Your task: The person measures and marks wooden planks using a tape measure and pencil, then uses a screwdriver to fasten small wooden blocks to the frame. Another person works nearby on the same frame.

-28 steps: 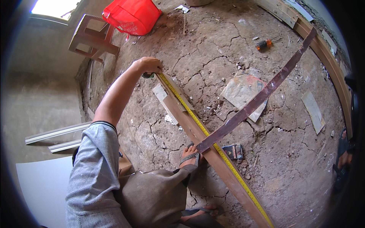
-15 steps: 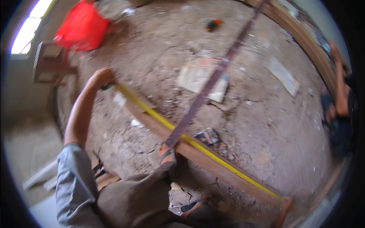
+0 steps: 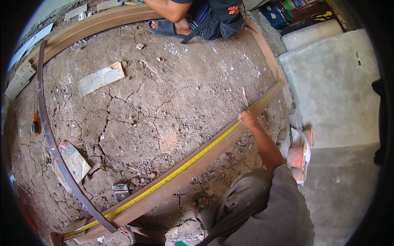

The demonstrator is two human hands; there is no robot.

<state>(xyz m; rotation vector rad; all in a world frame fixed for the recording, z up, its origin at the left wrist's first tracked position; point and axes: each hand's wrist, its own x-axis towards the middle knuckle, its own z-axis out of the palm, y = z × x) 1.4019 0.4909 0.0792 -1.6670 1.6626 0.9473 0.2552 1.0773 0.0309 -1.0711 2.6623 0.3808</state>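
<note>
A long wooden beam [image 3: 164,197] lies slantwise before me, from lower left to upper right. The yellow blade of a tape measure [image 3: 193,160] stretches along its top. My right hand [image 3: 248,119] is closed over the blade and the beam's edge; blade shows beyond it, up to the beam's far end. At the lower left rim my left hand [image 3: 56,238] is partly seen at the tape's other end, closed, with its fingers mostly out of sight. Close to it, a dark narrow strip [image 3: 61,162] crosses over the beam.
A co-worker [image 3: 217,20] crouches at the top beside another wooden beam [image 3: 98,23]. Cracked earth [image 3: 164,106] bears a pale board [image 3: 102,78], a crumpled sack [image 3: 74,162], a small box [image 3: 121,192] and an orange-black tool [image 3: 35,124]. Reddish pots [image 3: 296,156] stand by the concrete slab [image 3: 332,90].
My view has swung right, bringing the co-worker, the slab and the beam's far end further in. The left hand has slid to the rim. Blade and beam still lie together.
</note>
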